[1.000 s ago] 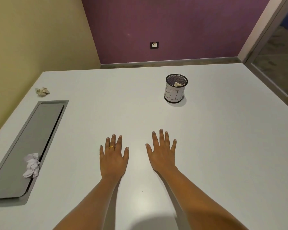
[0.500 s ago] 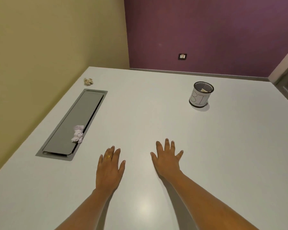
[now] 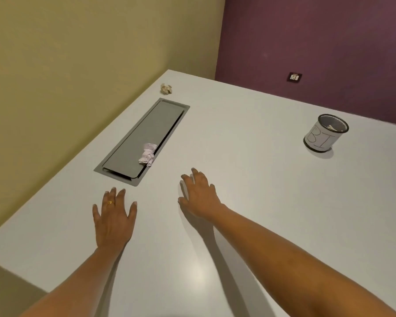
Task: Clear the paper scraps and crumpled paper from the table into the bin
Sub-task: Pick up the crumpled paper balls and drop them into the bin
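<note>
Both hands are spread flat, grasping nothing: left hand (image 3: 114, 219), right hand (image 3: 199, 196) on the white table (image 3: 249, 202). Pale pink crumpled paper (image 3: 148, 154) lies on the grey recessed panel (image 3: 137, 143); beige crumpled paper (image 3: 166, 88) sits beyond it; the black mesh bin (image 3: 325, 133) stands well apart.

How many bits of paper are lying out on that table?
2: a pinkish crumpled paper on the grey hatch, and a beige paper ball near the far corner. The bin already holds some.
</note>
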Demonstrator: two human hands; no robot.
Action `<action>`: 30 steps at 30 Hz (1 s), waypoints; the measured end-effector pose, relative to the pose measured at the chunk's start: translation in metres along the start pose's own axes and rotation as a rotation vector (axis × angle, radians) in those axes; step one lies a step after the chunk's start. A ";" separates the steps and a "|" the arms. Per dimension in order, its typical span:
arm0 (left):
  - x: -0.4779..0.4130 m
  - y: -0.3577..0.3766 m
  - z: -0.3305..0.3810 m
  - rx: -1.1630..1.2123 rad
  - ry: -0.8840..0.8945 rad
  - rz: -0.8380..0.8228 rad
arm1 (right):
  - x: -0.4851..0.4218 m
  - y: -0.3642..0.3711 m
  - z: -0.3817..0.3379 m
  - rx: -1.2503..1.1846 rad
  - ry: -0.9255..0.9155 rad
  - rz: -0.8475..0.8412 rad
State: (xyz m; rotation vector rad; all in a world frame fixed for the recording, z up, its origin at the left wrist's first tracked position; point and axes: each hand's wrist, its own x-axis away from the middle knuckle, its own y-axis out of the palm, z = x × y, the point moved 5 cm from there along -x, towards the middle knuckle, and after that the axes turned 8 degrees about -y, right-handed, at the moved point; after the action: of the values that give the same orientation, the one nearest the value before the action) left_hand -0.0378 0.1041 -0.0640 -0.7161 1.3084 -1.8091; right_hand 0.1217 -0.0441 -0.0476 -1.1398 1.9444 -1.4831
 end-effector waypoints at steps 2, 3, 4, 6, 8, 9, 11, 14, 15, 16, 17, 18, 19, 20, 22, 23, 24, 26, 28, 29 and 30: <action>0.004 -0.001 0.010 -0.002 0.012 0.009 | -0.011 -0.010 -0.005 0.000 -0.034 0.014; -0.001 0.001 0.001 -0.017 -0.012 0.013 | -0.028 -0.009 -0.016 -0.005 -0.063 -0.002; -0.004 0.001 -0.006 -0.032 -0.034 0.015 | -0.043 -0.009 -0.024 -0.008 -0.082 -0.016; 0.001 0.002 -0.001 -0.041 -0.012 0.018 | -0.055 -0.020 -0.025 -0.006 -0.095 -0.008; 0.002 0.002 0.001 -0.052 -0.009 0.019 | -0.071 -0.029 -0.028 0.020 -0.106 -0.002; 0.001 0.003 0.001 -0.059 -0.014 0.017 | -0.080 -0.031 -0.030 0.032 -0.117 -0.011; -0.001 0.004 0.000 -0.071 -0.019 0.022 | -0.097 -0.031 -0.038 0.051 -0.139 -0.032; -0.002 0.004 0.000 -0.079 -0.024 0.034 | -0.116 -0.029 -0.052 0.084 -0.194 -0.029; -0.001 0.003 0.001 -0.084 -0.022 0.036 | -0.122 -0.026 -0.056 0.081 -0.206 -0.031; -0.001 0.003 0.001 -0.087 -0.022 0.037 | -0.127 -0.023 -0.060 0.075 -0.214 -0.041; -0.002 0.003 0.001 -0.086 -0.024 0.037 | -0.132 -0.020 -0.064 0.070 -0.216 -0.056; -0.002 0.002 0.001 -0.086 -0.025 0.037 | -0.136 -0.016 -0.067 0.070 -0.215 -0.069; -0.002 0.002 0.001 -0.088 -0.026 0.040 | -0.139 -0.012 -0.069 0.076 -0.213 -0.083; -0.002 0.001 0.001 -0.095 -0.027 0.043 | -0.142 -0.008 -0.070 0.080 -0.204 -0.102; -0.001 0.001 0.002 -0.103 -0.025 0.051 | -0.145 0.000 -0.070 0.062 -0.170 -0.141; -0.001 0.000 0.002 -0.100 -0.023 0.060 | -0.146 0.002 -0.069 0.044 -0.152 -0.151; -0.001 -0.001 0.002 -0.101 -0.021 0.065 | -0.145 0.004 -0.068 0.028 -0.140 -0.149; -0.001 -0.002 0.003 -0.118 -0.016 0.067 | -0.142 0.005 -0.070 0.014 -0.148 -0.105; -0.001 -0.001 0.003 -0.118 -0.014 0.069 | -0.138 0.003 -0.073 0.023 -0.192 -0.043; -0.001 -0.001 0.003 -0.110 -0.017 0.069 | -0.137 0.002 -0.076 0.029 -0.215 -0.016; -0.001 -0.001 0.003 -0.105 -0.020 0.068 | -0.135 0.001 -0.078 0.031 -0.233 0.003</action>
State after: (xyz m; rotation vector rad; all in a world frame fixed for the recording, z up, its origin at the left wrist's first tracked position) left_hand -0.0349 0.1038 -0.0626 -0.7350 1.4064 -1.6853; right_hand 0.1393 0.1111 -0.0405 -1.2349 1.7584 -1.3099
